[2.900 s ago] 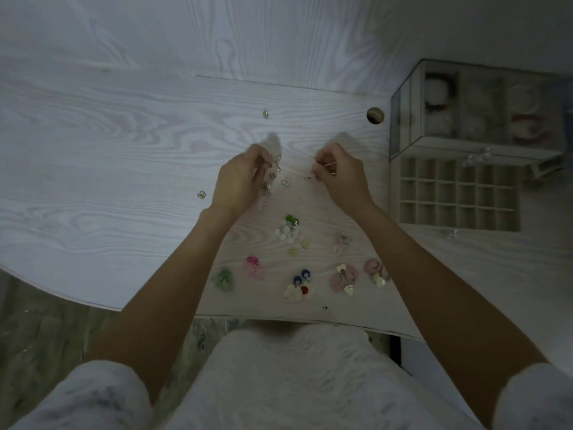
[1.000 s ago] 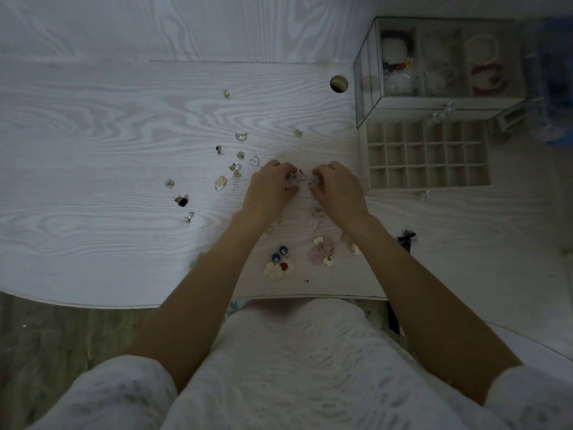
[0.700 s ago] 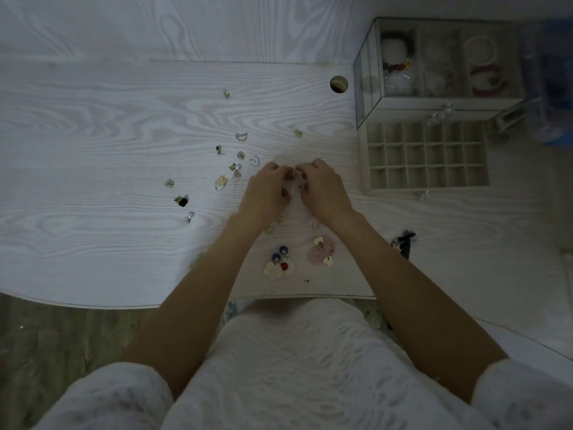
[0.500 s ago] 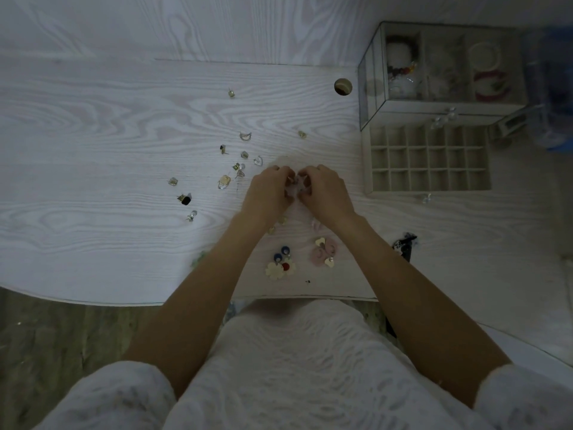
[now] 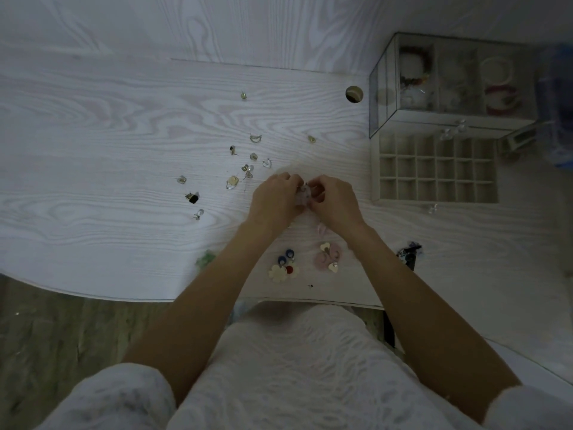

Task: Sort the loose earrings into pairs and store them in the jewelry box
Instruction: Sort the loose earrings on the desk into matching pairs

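Hands have closed in since a second ago: left hand (image 5: pixel 273 198) and right hand (image 5: pixel 333 200) now both pinch one pale earring (image 5: pixel 303 196) between them, over the bench (image 5: pixel 93 169). Likely pairing. Tray (image 5: pixel 434 169) empty, so nothing stored yet.

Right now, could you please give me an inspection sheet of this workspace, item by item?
Surface: pale wood-grain desk with a round cable hole.
Job's things: loose earrings scattered left of the hands; pink earrings and blue and red ones near the front edge; drawer tray of the glass jewelry box pulled out, its compartments apparently bare.
Clutter: dark small object at right.
Grippers: left hand and right hand together pinch a small pale earring.
Cables: nothing seen.
Surroundings: wooden floor.
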`<state>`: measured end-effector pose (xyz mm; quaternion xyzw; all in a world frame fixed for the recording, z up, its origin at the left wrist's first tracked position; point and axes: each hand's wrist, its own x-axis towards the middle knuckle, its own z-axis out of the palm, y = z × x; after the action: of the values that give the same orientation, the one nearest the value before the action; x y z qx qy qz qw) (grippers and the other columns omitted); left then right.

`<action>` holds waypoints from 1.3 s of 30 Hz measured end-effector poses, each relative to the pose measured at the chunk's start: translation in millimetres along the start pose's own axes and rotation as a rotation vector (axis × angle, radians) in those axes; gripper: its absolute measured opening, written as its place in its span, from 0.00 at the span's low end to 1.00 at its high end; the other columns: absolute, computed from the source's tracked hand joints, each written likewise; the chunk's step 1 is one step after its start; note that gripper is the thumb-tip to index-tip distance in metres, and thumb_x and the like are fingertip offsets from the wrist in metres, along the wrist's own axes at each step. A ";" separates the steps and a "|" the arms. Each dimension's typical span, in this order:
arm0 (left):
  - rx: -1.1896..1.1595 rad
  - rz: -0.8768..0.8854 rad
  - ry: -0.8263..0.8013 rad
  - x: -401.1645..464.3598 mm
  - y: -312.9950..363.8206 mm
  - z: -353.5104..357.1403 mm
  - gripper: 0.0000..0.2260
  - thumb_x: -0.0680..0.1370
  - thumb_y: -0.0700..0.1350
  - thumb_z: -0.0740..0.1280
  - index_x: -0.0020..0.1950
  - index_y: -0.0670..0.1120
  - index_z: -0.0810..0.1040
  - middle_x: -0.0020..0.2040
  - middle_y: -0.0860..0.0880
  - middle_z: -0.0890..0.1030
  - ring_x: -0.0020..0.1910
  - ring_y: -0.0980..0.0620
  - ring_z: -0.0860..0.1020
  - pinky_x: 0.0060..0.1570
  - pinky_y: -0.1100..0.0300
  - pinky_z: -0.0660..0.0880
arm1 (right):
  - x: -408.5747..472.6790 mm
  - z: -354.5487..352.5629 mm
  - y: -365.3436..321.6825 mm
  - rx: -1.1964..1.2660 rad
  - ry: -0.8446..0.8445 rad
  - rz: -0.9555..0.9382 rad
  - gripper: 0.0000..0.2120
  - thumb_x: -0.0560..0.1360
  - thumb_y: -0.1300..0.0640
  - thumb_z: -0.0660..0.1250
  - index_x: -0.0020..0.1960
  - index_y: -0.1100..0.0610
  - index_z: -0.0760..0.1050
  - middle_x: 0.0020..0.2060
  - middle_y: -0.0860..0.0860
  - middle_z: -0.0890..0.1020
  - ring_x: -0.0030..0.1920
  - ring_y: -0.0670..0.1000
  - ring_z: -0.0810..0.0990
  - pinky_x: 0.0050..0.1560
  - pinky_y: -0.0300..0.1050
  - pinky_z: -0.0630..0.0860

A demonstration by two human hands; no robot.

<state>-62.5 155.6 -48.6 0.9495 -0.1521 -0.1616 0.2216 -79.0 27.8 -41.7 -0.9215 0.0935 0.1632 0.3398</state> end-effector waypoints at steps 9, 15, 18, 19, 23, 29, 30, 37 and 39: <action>-0.098 -0.013 0.168 -12.4 -17.7 -21.7 0.11 0.77 0.44 0.64 0.59 0.46 0.76 0.51 0.48 0.80 0.50 0.47 0.76 0.47 0.54 0.72 | 6.4 -16.1 -3.5 0.000 0.061 -0.113 0.12 0.71 0.61 0.70 0.54 0.59 0.77 0.41 0.53 0.78 0.41 0.51 0.77 0.44 0.44 0.76; -0.095 -0.206 0.400 -33.9 -80.8 -49.2 0.10 0.75 0.43 0.66 0.55 0.46 0.79 0.47 0.48 0.82 0.46 0.45 0.77 0.45 0.53 0.71 | 44.2 -15.3 -34.0 -0.025 0.001 -0.303 0.11 0.73 0.62 0.67 0.55 0.58 0.78 0.47 0.53 0.79 0.43 0.48 0.75 0.45 0.40 0.71; 0.099 -0.257 0.396 -43.8 -99.3 -51.7 0.11 0.73 0.45 0.67 0.55 0.47 0.79 0.49 0.49 0.83 0.50 0.42 0.76 0.50 0.51 0.65 | 72.7 -1.8 -52.9 -0.153 -0.026 -0.442 0.16 0.74 0.65 0.64 0.60 0.56 0.76 0.57 0.54 0.77 0.56 0.53 0.74 0.55 0.42 0.69; 0.106 -0.265 0.378 -46.8 -100.9 -50.5 0.12 0.73 0.45 0.67 0.56 0.47 0.79 0.49 0.49 0.82 0.50 0.42 0.76 0.51 0.51 0.65 | 80.9 4.3 -58.0 -0.194 -0.045 -0.488 0.17 0.74 0.65 0.63 0.62 0.56 0.74 0.59 0.54 0.76 0.59 0.54 0.72 0.58 0.43 0.68; 0.040 -0.199 0.311 -44.4 -94.9 -39.9 0.13 0.72 0.45 0.69 0.55 0.44 0.79 0.49 0.45 0.82 0.48 0.40 0.77 0.49 0.50 0.70 | 97.9 20.3 -66.5 -0.365 -0.141 -0.556 0.17 0.76 0.65 0.60 0.65 0.59 0.72 0.63 0.56 0.72 0.63 0.57 0.67 0.61 0.47 0.68; -0.114 -0.264 0.285 -23.2 -85.6 -30.7 0.07 0.75 0.43 0.65 0.49 0.42 0.80 0.45 0.41 0.79 0.43 0.40 0.77 0.39 0.53 0.73 | 88.5 19.7 -57.3 -0.363 -0.055 -0.483 0.14 0.75 0.66 0.59 0.59 0.60 0.75 0.59 0.55 0.74 0.59 0.56 0.69 0.54 0.48 0.71; -0.127 -0.272 0.286 -22.2 -86.3 -30.7 0.07 0.75 0.43 0.65 0.49 0.43 0.80 0.45 0.41 0.79 0.43 0.41 0.77 0.40 0.54 0.72 | 85.4 19.0 -54.9 -0.347 -0.042 -0.472 0.14 0.75 0.66 0.60 0.59 0.60 0.75 0.59 0.56 0.73 0.59 0.55 0.69 0.54 0.48 0.72; -0.143 -0.264 0.337 -29.4 -93.3 -26.6 0.09 0.73 0.36 0.64 0.50 0.43 0.81 0.45 0.42 0.81 0.44 0.42 0.77 0.41 0.59 0.68 | 59.5 25.8 -50.1 -0.295 0.016 -0.549 0.12 0.73 0.67 0.63 0.55 0.61 0.77 0.55 0.57 0.76 0.55 0.57 0.73 0.48 0.44 0.71; -0.136 -0.269 0.341 -33.3 -95.6 -26.0 0.11 0.73 0.35 0.63 0.51 0.42 0.81 0.45 0.41 0.80 0.43 0.40 0.77 0.40 0.59 0.68 | 56.7 29.4 -47.8 -0.300 -0.017 -0.530 0.10 0.73 0.67 0.63 0.53 0.62 0.77 0.52 0.57 0.77 0.52 0.56 0.75 0.46 0.45 0.72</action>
<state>-62.1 259.0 -63.5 0.9577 0.0267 -0.0366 0.2841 -19.8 79.5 -54.9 -0.9523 -0.1783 0.0883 0.2315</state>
